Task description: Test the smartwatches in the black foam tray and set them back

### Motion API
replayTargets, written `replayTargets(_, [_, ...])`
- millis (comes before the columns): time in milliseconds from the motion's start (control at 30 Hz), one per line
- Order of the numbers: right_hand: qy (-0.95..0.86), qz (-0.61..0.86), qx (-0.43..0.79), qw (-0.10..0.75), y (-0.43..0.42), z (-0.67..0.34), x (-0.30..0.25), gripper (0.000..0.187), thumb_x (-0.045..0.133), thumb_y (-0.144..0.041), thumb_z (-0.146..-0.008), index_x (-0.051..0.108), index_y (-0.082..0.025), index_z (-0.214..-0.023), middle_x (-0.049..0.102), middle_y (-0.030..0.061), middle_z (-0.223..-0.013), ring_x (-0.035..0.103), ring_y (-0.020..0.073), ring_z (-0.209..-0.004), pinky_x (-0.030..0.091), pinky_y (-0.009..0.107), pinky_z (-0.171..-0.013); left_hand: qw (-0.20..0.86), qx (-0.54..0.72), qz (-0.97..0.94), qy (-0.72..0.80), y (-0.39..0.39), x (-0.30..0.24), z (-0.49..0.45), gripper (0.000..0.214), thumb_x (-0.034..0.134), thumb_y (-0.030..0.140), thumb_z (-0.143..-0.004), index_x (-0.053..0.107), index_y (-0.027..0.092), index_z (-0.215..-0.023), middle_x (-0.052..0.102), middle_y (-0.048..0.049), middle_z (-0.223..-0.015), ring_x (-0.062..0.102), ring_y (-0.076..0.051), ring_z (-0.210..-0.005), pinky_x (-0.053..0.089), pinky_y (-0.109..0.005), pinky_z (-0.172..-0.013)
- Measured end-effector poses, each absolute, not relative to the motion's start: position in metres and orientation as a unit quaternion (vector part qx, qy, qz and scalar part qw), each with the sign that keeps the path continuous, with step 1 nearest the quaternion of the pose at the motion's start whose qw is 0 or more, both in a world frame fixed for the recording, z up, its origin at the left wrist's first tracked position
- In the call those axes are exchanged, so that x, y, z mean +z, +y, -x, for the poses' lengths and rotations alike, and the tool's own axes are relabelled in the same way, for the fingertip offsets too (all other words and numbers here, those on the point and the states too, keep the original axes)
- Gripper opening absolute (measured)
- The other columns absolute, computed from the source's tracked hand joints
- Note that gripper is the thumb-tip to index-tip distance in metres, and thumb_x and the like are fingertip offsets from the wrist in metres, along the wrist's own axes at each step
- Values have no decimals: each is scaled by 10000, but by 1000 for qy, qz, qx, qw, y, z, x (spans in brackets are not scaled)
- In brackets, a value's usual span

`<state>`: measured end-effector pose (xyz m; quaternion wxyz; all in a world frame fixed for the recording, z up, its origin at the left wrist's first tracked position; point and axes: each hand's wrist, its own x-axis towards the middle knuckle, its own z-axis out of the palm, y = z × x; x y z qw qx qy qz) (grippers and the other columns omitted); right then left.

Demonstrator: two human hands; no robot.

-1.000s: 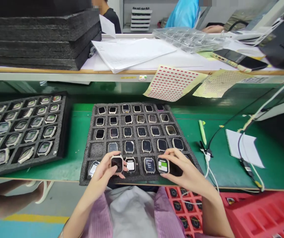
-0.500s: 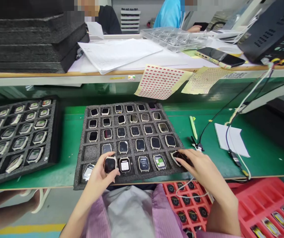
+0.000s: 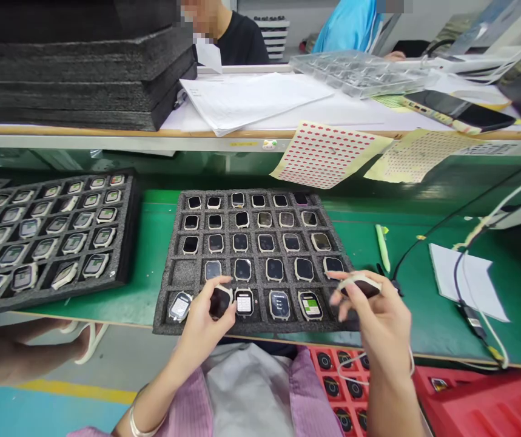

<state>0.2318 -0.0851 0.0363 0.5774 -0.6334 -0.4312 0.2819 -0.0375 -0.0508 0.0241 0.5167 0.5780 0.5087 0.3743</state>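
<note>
2 held | left hand (image 3: 203,331): smartwatch (image 3: 220,302) | right hand (image 3: 373,318): second smartwatch (image 3: 364,286) | over foam tray (image 3: 184,273)

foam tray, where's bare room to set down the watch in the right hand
The centre foam tray has one bare slot, left end of the second row from the front. Green mat lies free between it and the left tray, and right of it before the pen. Watches crowd both trays.

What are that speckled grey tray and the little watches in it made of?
The tray looks like dense foam, its matte speckled surface pitted like sponge. The watch seems glass-faced, judging by its glossy reflections; its pale rim could be metal or plastic.
</note>
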Motion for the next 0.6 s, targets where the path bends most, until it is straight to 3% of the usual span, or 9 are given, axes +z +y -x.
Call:
replayTargets(100, [-396, 570, 420, 584, -77, -203, 38, 401, 614, -352, -857, 478, -226, -1212, 659, 85, -965, 413, 68, -402, 285, 182, -306, 501, 385, -592, 500, -51, 18, 34, 500, 640, 233, -782, 507, 229, -1264, 608, -66, -1146, 565, -235, -1039, 412, -345, -931])
replayTargets(233, [-401, 414, 634, 516, -71, -179, 32, 529, 572, -380, -887, 366, -277, -1363, 562, 139, -1219, 589, 156, -658, 467, 255, -452, 513, 386, -586, 494, -52, 14, 34, 578, 642, 220, -784, 453, 234, -1330, 519, -80, -1335, 485, -266, -1210, 356, -394, -1038])
replayTargets(400, [-395, 367, 683, 492, -68, -167, 24, 431, 611, -340, -876, 502, -244, -1282, 610, 114, -1099, 537, 105, -564, 453, 240, -459, 551, 385, -552, 493, -53, 19, 37, 575, 634, 237, -795, 447, 221, -1339, 578, -90, -1242, 534, -277, -1142, 411, -412, -991])
replayTargets(600, [-363, 324, 726, 486, -67, -160, 22, 521, 663, -373, -831, 485, -236, -1301, 666, 108, -983, 588, 121, -488, 450, 215, -367, 609, 401, -502, 465, -53, 28, 37, 528, 669, 285, -765, 519, 211, -1266, 637, -68, -1007, 589, -263, -965, 498, -358, -814])
